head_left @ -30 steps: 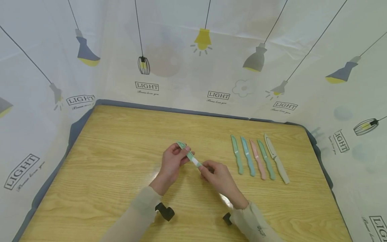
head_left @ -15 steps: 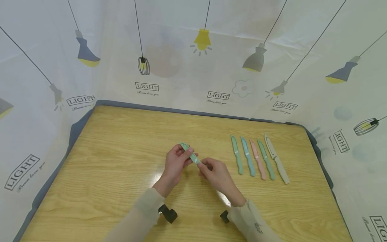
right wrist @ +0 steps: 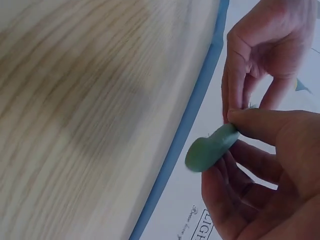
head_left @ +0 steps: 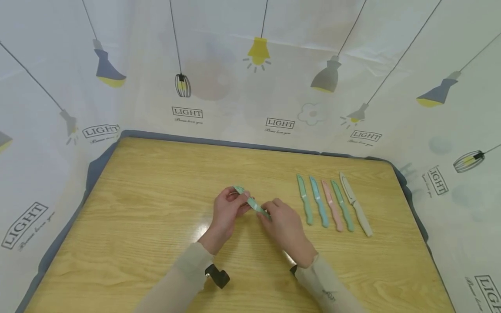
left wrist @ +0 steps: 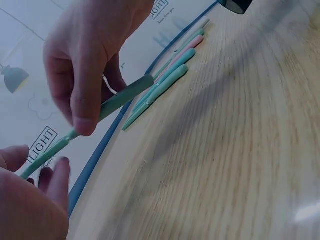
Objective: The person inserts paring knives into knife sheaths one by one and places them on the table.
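Observation:
A green paring knife [head_left: 255,206] with a green sheath over its blade is held above the table between both hands. My left hand [head_left: 226,212] pinches the sheath end between thumb and fingers. Around the handle [left wrist: 127,95], my right hand [head_left: 287,228] grips with thumb and fingers, and the rounded handle end [right wrist: 202,156] sticks out past them. A short pale band shows where sheath and handle meet. To the right lie a green knife [head_left: 304,200], a blue knife [head_left: 319,202], a pink knife [head_left: 332,206], another green knife [head_left: 342,206] and a larger beige knife [head_left: 355,204].
The resting knives form a slanted row on the wooden table [head_left: 156,182], handles toward the person. A dark blue edge [head_left: 219,143] borders the table, and a white curtain [head_left: 235,100] printed with lamps stands around it. A black wrist mount [head_left: 217,276] sits at the left sleeve.
The white blade stretch between sheath and handle has shrunk to a narrow band as the two came together. My right hand has turned on the handle, which now shows more. The row has stayed put.

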The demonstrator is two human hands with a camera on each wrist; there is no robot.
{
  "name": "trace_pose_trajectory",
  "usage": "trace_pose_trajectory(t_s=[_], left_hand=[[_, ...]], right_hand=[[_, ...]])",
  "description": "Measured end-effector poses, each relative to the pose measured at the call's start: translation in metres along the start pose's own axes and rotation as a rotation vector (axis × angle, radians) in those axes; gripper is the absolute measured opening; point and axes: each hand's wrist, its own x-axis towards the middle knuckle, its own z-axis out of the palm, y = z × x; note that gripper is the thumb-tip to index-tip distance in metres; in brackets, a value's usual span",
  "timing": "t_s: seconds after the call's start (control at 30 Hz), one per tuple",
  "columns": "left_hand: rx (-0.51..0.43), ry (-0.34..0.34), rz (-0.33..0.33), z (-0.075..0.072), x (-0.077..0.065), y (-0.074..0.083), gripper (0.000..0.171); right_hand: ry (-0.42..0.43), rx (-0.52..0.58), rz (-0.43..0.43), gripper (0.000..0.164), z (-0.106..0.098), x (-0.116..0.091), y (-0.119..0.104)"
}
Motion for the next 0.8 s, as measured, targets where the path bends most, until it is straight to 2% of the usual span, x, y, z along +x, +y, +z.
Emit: trace_pose_trajectory(t_s=[0.17,0.33,0.43,0.6,0.8], left_hand=[[0.064,0.005,0.017,-0.005,0.003,0.001,0.05],[0.129,0.036,0.008,-0.013,0.004,0.004,0.05],[0.151,0.046,-0.004,-0.019,0.004,0.006,0.049],[0.176,0.052,-0.002,-0.025,0.004,0.007,0.05],[0.188,0.061,0.011,-0.03,0.003,0.008,0.049]], right_hand=[[-0.072,0.001,0.149,0.026,0.0,0.004,0.017],[-0.112,-0.057,0.245,0.03,0.002,0.009,0.04],[-0.109,-0.099,0.243,0.027,0.002,0.011,0.05],[-0.109,-0.148,0.218,0.039,0.003,0.015,0.062],[-0.128,-0.156,0.249,0.038,0.006,0.019,0.067]])
